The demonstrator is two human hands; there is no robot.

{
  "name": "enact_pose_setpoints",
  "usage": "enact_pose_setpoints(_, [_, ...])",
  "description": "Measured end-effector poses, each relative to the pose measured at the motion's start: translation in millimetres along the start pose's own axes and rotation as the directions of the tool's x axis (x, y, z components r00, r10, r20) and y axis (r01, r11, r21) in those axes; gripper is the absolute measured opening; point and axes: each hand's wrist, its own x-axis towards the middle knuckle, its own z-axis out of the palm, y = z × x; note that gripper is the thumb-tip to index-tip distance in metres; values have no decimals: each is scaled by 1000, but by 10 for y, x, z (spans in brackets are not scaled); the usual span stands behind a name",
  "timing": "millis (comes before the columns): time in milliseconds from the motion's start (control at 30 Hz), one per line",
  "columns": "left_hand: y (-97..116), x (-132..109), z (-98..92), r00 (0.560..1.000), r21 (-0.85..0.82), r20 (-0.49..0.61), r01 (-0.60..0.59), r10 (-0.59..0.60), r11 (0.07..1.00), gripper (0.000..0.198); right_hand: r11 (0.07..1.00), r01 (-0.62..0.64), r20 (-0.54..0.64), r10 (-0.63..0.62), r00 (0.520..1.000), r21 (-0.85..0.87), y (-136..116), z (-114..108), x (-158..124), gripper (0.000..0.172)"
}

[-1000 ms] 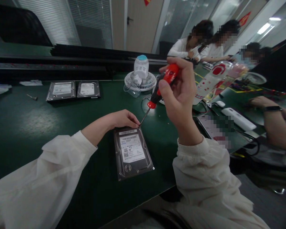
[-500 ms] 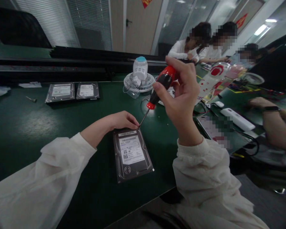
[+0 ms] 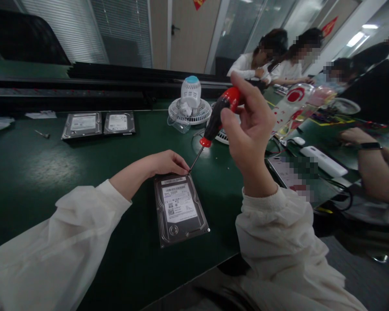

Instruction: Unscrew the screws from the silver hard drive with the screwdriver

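A hard drive [image 3: 180, 216] with a white printed label lies flat on the green table. My left hand [image 3: 170, 163] is closed at its far edge, thumb and fingertips pressed against the corner. My right hand [image 3: 251, 125] grips a red and black screwdriver [image 3: 216, 114] by the handle, thumb on the side and index finger over the butt end. The screwdriver leans, its thin shaft pointing down and left. Its tip meets the drive's far right corner, right beside my left fingertips. Any screw under the tip is too small to make out.
Two more hard drives [image 3: 83, 124] lie at the back left. A white fan [image 3: 190, 101] stands behind my hands. On the right are a phone [image 3: 283, 172], a white power strip [image 3: 324, 160] and another person's forearm [image 3: 374, 168]. Tiny pieces [image 3: 227, 168] lie right of the drive.
My right hand has shifted slightly right and turned around the screwdriver handle, its thumb moving right. The tip remains at the same corner. My left hand and the hard drive look unmoved.
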Motion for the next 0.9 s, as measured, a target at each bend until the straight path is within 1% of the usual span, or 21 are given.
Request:
enact_pose_setpoints(100, [1, -5, -1, 1000, 6, -2, -3, 3, 1000, 10, 999, -25, 14, 25, 1000, 32, 21, -1, -13, 44])
enact_pose_setpoints(267, [-19, 9, -13, 1000, 11, 4, -6, 6, 1000, 11, 1000, 4, -52, -4, 999, 3, 45, 34, -1, 45])
enact_pose_setpoints(400, [-28, 24, -19, 1000, 15, 6, -6, 6, 1000, 12, 994, -32, -48, 38, 998, 107, 12, 40, -1, 39])
enact_pose_setpoints(467, [-29, 25, -16, 1000, 14, 6, -10, 10, 1000, 12, 991, -65, -36, 70, 997, 117, -23, 32, -3, 37])
enact_pose_setpoints(533, [-30, 23, -13, 1000, 12, 4, -15, 15, 1000, 12, 996, -62, -26, 64, 998, 69, -47, 23, 1, 37])
enact_pose_setpoints(667, [-35, 20, -16, 1000, 10, 10, -19, 19, 1000, 12, 991, 63, -37, -67, 997, -120, -20, 14, 31, 42])
enact_pose_setpoints(733, [-37, 20, -21, 1000, 9, 17, -17, 17, 1000, 13, 986, 88, -43, -95, 995, -141, 20, 16, 41, 44])
enact_pose_setpoints(833, [-37, 22, -27, 1000, 13, 17, -13, 13, 1000, 13, 996, 83, -17, -84, 996, -37, 71, 24, 34, 52])
enact_pose_setpoints(900, [-35, 24, -29, 1000, 17, 15, -11, 11, 1000, 13, 995, 81, 3, -81, 997, 52, 83, 30, 19, 46])
